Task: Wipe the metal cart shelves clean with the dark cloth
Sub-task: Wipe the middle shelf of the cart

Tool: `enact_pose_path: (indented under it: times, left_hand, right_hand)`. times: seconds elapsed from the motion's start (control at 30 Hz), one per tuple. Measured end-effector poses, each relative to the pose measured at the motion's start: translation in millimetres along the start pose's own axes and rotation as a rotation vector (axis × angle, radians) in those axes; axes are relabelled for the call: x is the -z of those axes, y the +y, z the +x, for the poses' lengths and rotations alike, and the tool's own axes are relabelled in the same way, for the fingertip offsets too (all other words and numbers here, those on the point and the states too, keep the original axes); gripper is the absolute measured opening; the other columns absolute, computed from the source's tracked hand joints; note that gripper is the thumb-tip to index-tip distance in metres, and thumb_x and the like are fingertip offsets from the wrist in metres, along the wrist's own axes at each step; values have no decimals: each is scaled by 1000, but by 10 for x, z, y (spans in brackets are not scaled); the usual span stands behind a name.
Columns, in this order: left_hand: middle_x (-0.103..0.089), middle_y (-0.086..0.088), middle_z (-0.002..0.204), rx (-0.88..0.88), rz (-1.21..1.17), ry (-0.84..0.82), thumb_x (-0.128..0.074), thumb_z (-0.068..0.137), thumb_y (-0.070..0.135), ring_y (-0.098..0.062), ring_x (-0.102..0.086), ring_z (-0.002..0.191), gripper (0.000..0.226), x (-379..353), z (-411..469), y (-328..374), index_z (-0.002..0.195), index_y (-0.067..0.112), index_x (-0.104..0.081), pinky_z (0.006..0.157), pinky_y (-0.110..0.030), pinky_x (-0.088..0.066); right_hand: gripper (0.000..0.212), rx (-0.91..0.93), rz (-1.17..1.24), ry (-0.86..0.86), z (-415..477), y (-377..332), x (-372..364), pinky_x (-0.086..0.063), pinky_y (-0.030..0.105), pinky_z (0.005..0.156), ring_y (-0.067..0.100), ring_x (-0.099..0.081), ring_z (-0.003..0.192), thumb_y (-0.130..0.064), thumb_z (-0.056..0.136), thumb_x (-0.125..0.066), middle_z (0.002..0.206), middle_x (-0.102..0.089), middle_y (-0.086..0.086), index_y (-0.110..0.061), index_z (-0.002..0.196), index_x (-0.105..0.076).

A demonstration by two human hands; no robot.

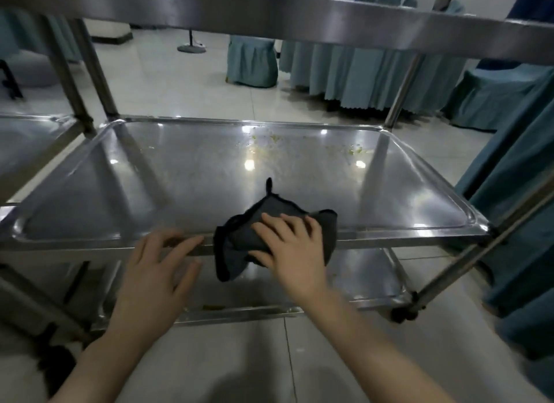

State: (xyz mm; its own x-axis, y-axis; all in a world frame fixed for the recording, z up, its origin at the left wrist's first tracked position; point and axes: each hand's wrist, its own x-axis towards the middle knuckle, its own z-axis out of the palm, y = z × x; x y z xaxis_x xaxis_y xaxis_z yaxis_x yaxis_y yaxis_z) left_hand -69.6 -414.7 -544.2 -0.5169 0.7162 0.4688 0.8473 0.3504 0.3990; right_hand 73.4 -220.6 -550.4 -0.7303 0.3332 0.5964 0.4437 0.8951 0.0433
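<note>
The metal cart's middle shelf [180,186] fills the centre of the view, with yellowish food smears [269,142] near its far edge. The dark cloth [236,246] drapes over the shelf's front rim, part on the shelf and part hanging down. My right hand [287,246] lies on the cloth, fingers spread over its top and thumb curled under its front fold. My left hand [162,267] is to the left of the cloth, its straight fingers touching the front rim. The lower shelf [359,276] shows beneath, and the top shelf's edge [299,16] crosses overhead.
A second metal cart [33,139] stands at the left. Cart posts [401,94] rise at the corners, and a caster [400,314] sits at the lower right. Teal-draped tables and chairs [359,76] stand behind, with teal fabric [515,222] close on the right. Tiled floor lies below.
</note>
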Motion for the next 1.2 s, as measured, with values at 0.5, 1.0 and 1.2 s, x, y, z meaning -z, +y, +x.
enact_pose_path:
  times: [0.5,1.0,1.2]
  left_hand:
    - [-58,-3,125,239,61,-29,-37,85,52,-31,-57,112,54,641,-211,-524,122,24,-65,99,-54,-39]
    - [-50,0,140,412,36,23,-64,92,25,-23,-46,132,40,770,-318,-752,131,20,-59,110,-50,-34]
    - [-55,-1,135,420,99,-71,-43,88,43,-24,-48,130,50,856,-231,-749,129,21,-62,106,-43,-38]
  right_hand:
    - [54,18,-39,-122,-202,755,289,-45,52,88,35,-63,101,-53,84,-48,125,-66,4,-17,118,-70]
    - [47,98,175,-211,265,-260,69,-41,52,104,25,-57,125,-43,81,-75,135,-60,0,-21,123,-69]
    - [51,-4,60,-290,51,242,282,-44,59,97,34,-61,118,-32,73,-84,130,-63,8,-14,120,-70]
